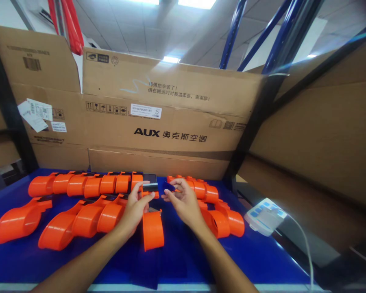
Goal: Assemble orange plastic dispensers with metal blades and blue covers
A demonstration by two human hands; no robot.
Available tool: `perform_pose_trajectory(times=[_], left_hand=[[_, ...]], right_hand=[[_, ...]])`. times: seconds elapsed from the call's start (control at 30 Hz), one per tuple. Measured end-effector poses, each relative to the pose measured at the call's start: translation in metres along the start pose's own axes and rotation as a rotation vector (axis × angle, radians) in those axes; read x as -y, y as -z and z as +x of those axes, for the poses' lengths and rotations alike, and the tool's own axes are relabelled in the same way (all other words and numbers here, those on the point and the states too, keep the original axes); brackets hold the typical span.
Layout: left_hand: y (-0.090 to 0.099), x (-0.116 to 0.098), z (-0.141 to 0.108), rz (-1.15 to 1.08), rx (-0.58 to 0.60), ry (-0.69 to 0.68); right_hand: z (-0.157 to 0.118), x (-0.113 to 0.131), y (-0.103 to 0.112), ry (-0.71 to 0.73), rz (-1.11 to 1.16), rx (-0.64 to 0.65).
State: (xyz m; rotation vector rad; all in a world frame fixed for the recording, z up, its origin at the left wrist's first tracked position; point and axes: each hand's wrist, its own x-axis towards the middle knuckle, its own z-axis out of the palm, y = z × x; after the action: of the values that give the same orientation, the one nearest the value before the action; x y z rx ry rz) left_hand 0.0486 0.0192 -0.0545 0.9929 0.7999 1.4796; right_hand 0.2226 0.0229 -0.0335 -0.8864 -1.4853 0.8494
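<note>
My left hand [140,202] is closed around the upper part of an orange piece [153,230], whose round cup hangs below the fingers. At its top end sits a black rectangular part [150,182] with a pale ridged edge. Just to the right, my right hand [183,200] pinches a small dark blue piece [168,186] between thumb and fingers, a short distance from the black part. Both hands are above the middle of the blue table [110,260].
Two rows of orange cup-shaped pieces [87,220] lie on the left, and more orange pieces [222,223] on the right. A translucent box [265,216] with a white cable stands at the right edge. A cardboard wall [110,138] closes the back, between dark posts.
</note>
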Motion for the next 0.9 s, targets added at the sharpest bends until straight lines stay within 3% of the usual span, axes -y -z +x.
perform_pose_trajectory(times=[0.23, 0.47, 0.9], left_hand=[[-0.001, -0.001, -0.002, 0.016, 0.017, 0.023], [0.001, 0.001, -0.001, 0.033, 0.031, 0.014], [0.001, 0.000, -0.003, 0.023, 0.042, 0.017]], right_hand=[[0.001, 0.003, 0.006, 0.071, -0.144, -0.032], [0.000, 0.010, -0.004, 0.027, 0.114, -0.082], [-0.003, 0.006, -0.001, 0.003, 0.003, 0.032]])
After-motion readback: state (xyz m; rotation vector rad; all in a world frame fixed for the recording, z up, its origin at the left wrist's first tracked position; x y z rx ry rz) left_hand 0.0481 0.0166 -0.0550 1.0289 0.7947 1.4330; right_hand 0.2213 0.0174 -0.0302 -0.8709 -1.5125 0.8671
